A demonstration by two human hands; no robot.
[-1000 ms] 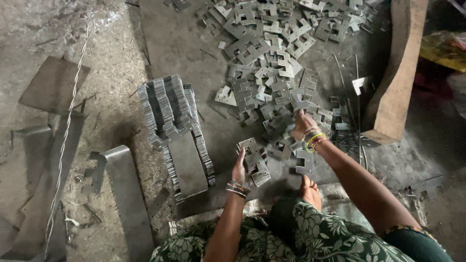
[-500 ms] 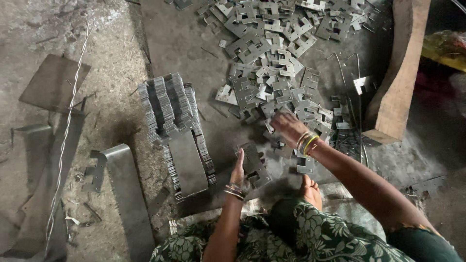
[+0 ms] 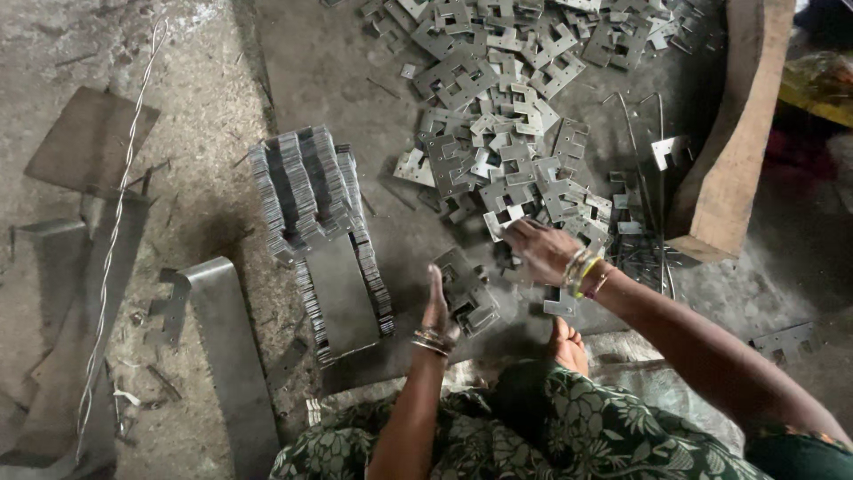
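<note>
Seated on the workshop floor, my left hand (image 3: 437,307) steadies a small stack of stamped metal plates (image 3: 468,292) edge-on, while my right hand (image 3: 544,249) closes loosely on a plate from the scattered pile (image 3: 506,133); sorted stacks (image 3: 306,191) stand nearby.

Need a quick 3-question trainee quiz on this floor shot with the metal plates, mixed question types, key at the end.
1. True or false: the left hand rests against a small stack of cut plates.
2. Multiple choice: where is the right hand? A) on the wooden beam B) at the near edge of the loose pile of plates C) on the wire
3. Fill in: the neat rows of stacked plates lie to the ____ of the left hand, as the picture shows it.

Key: 1 true; 2 B; 3 left
</note>
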